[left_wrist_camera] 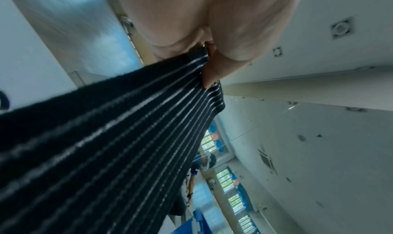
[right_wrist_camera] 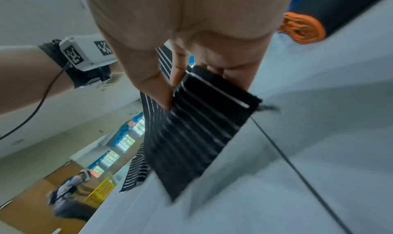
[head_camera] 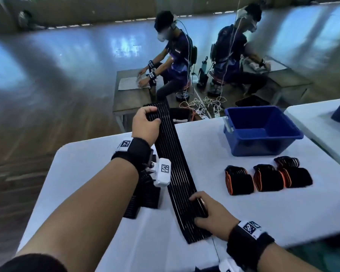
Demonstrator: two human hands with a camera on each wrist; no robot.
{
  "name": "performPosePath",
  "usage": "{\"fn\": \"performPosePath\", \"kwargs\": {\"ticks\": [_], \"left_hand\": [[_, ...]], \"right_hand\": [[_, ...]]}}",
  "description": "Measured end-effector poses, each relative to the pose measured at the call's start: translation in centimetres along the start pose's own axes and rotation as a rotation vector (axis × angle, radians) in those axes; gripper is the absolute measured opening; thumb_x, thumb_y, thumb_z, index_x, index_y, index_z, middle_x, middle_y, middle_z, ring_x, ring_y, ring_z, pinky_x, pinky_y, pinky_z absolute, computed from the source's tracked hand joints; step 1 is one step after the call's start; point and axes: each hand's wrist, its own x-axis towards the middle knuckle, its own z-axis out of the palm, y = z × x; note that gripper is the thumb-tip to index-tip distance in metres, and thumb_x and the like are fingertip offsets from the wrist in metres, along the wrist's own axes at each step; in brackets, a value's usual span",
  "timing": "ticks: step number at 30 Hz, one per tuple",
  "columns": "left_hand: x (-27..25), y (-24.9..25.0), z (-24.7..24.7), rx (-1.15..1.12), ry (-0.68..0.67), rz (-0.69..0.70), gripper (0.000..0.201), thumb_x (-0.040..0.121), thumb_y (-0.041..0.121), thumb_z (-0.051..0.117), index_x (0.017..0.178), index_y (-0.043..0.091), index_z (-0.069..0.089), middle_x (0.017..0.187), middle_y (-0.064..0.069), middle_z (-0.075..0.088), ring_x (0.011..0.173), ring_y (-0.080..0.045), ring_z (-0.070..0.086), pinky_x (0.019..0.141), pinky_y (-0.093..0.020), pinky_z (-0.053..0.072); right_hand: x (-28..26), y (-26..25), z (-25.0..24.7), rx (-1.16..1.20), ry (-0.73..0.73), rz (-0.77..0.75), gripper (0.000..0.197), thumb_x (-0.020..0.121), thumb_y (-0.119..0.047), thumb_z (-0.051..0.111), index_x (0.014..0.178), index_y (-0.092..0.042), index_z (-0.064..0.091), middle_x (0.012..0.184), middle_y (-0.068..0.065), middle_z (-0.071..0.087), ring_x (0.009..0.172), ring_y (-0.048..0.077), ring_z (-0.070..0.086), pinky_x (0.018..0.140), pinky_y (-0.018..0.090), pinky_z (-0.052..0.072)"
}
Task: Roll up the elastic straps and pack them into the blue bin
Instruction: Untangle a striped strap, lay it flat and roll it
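strap: one long black ribbed strap (head_camera: pixel 174 169) stretched out flat between my two hands, running from the near edge of the white table (head_camera: pixel 283 218) out past the far edge
left hand: my left hand (head_camera: pixel 145 124) is clamped on the far end, fingers curled over the top, thumb underneath
right hand: my right hand (head_camera: pixel 212 213) pinches the near end, where it's folded over a bit
rolled ones: three finished rolls (head_camera: pixel 267 176), black with orange edges, sitting side by side to the right
bin: blue bin (head_camera: pixel 261 130) just behind those rolls, nothing visible inside
spare pile: more black straps (head_camera: pixel 143 195) stacked under my left wrist
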Motion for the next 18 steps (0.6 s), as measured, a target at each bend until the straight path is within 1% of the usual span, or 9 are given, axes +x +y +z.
{"fn": "performPosePath", "kwargs": {"ticks": [3,5,7,8,9,11,13,15,18], "left_hand": [[0.9,-2.4,2.1,0.016,-0.042,-0.069,0.034,0.083,-0.004,0.068,0.098,0.026,0.064,0.109,-0.008,0.071,0.088,-0.016,0.069,0.082,-0.036,0.061],[1.5,-4.1,3.4,0.043,-0.076,-0.105,0.034,0.080,-0.005,0.070,0.092,0.027,0.064,0.109,-0.011,0.071,0.088,-0.018,0.070,0.080,-0.035,0.062],[2.0,-6.1,4.7,0.088,-0.094,-0.117,0.036,0.075,-0.002,0.072,0.085,0.032,0.063,0.107,-0.010,0.071,0.094,-0.024,0.071,0.085,-0.043,0.061],[2.2,-6.7,5.3,0.109,-0.104,-0.115,0.037,0.073,-0.001,0.073,0.083,0.032,0.061,0.106,-0.009,0.070,0.094,-0.024,0.071,0.085,-0.044,0.060],[2.4,-7.2,5.9,0.133,-0.114,-0.121,0.038,0.072,-0.002,0.074,0.081,0.032,0.060,0.104,-0.007,0.069,0.091,-0.023,0.070,0.085,-0.043,0.060],[2.6,-8.0,7.0,0.179,-0.143,-0.120,0.041,0.071,-0.005,0.075,0.080,0.031,0.056,0.100,-0.004,0.067,0.086,-0.019,0.068,0.082,-0.040,0.061],[3.0,-8.9,8.0,0.218,-0.170,-0.105,0.043,0.069,-0.005,0.077,0.080,0.031,0.055,0.098,-0.004,0.067,0.089,-0.023,0.070,0.078,-0.038,0.061],[3.4,-9.7,8.6,0.273,-0.212,-0.098,0.041,0.069,-0.002,0.079,0.085,0.027,0.055,0.098,-0.002,0.065,0.094,-0.026,0.069,0.075,-0.032,0.059],[4.0,-10.9,9.0,0.412,-0.260,-0.095,0.043,0.071,0.010,0.079,0.103,0.028,0.056,0.103,0.002,0.064,0.090,-0.017,0.065,0.075,-0.025,0.053]], "right_hand": [[-1.0,2.1,0.1,-0.010,0.018,0.061,0.045,0.084,-0.009,0.065,0.116,-0.039,0.052,0.082,-0.005,0.063,0.066,0.008,0.062,0.066,0.035,0.056],[-1.4,3.2,-0.1,-0.024,0.043,0.100,0.038,0.086,-0.020,0.069,0.110,-0.044,0.052,0.097,0.005,0.067,0.089,0.023,0.067,0.078,0.042,0.055],[-1.8,4.2,-0.3,-0.062,0.049,0.160,0.032,0.088,-0.028,0.071,0.108,-0.044,0.052,0.116,0.014,0.066,0.115,0.031,0.060,0.085,0.040,0.053],[-1.9,4.6,-0.3,-0.075,0.058,0.183,0.030,0.089,-0.030,0.071,0.109,-0.042,0.052,0.119,0.016,0.065,0.119,0.031,0.058,0.086,0.038,0.053],[-1.9,4.9,-0.4,-0.094,0.073,0.200,0.029,0.090,-0.031,0.071,0.109,-0.041,0.052,0.118,0.014,0.065,0.116,0.030,0.060,0.086,0.037,0.053],[-1.9,5.4,-0.6,-0.163,0.110,0.221,0.028,0.090,-0.035,0.070,0.111,-0.040,0.052,0.105,0.005,0.066,0.100,0.023,0.064,0.083,0.035,0.053],[-1.8,5.5,-0.6,-0.229,0.123,0.232,0.029,0.092,-0.039,0.068,0.117,-0.037,0.055,0.099,-0.006,0.063,0.091,0.015,0.060,0.078,0.028,0.051],[-1.4,5.7,-0.4,-0.360,0.110,0.202,0.035,0.093,-0.044,0.064,0.125,-0.034,0.057,0.109,-0.008,0.063,0.103,0.013,0.058,0.087,0.027,0.048],[-1.0,5.7,-0.2,-0.505,0.090,0.149,0.044,0.093,-0.049,0.062,0.133,-0.030,0.057,0.116,-0.002,0.056,0.112,0.018,0.051,0.098,0.031,0.044]]}}
